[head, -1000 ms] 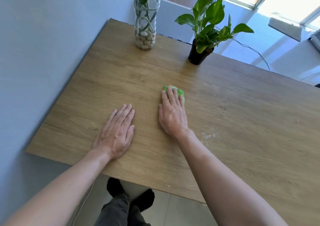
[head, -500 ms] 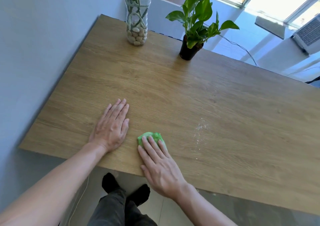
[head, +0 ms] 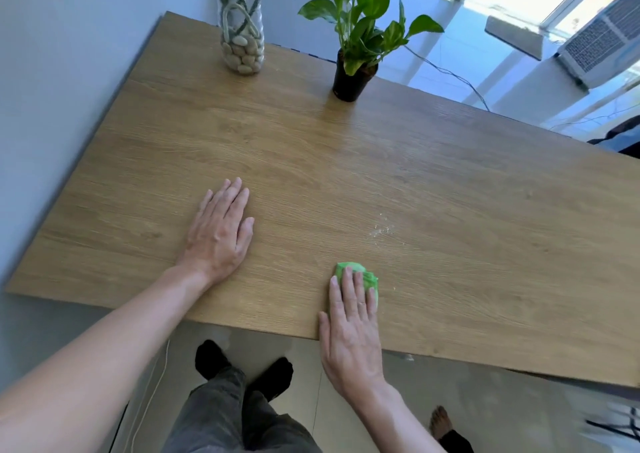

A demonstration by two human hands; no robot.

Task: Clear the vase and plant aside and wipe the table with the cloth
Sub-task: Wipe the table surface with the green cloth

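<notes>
A green cloth (head: 364, 274) lies on the wooden table (head: 346, 161) near its front edge, mostly covered by my right hand (head: 351, 328), which presses flat on it with the palm past the edge. My left hand (head: 221, 234) rests flat on the table to the left, holding nothing. A glass vase (head: 242, 22) with pebbles and twisted stems stands at the far left corner. A leafy plant in a black pot (head: 351, 80) stands at the far edge, right of the vase. Pale crumbs (head: 382, 230) are scattered just beyond the cloth.
A blue wall (head: 52, 88) runs along the table's left side. Beyond the far edge are a cable (head: 460, 78) on a bright floor and a white appliance (head: 602, 47) at upper right. My legs and dark-socked feet (head: 242, 366) show below the front edge.
My right hand has slid the cloth from the middle of the table back to the front edge, then to the right along it. My left hand has stayed flat in place.
</notes>
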